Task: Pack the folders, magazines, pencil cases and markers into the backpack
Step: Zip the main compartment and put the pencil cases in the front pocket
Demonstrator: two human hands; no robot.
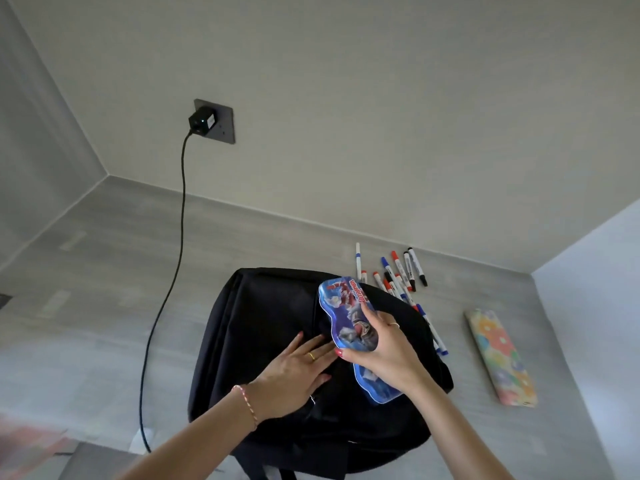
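Right hand (384, 348) grips a blue pencil case (349, 320) printed with a red and silver figure, thumb along its near edge and fingers wrapped over the far side, holding it tilted just above the black backpack (263, 323). Her left hand (298, 372) lies flat on the backpack's top, fingers straight and spread, a gold ring on one of them and a thin pink bracelet (246, 403) at the wrist. The backpack rests on the grey counter (104, 271), near the front edge. Just beyond its far right corner lies a loose scatter of markers (401, 275) with red, blue and black caps, a few of them trailing down beside the bag. Well to the right, apart from the rest, a flowered pencil case (500, 358) lies flat on the counter. On the wall behind, a black plug (202, 123) sits in a socket, and its cable (173, 271) hangs down across the counter left of the backpack.
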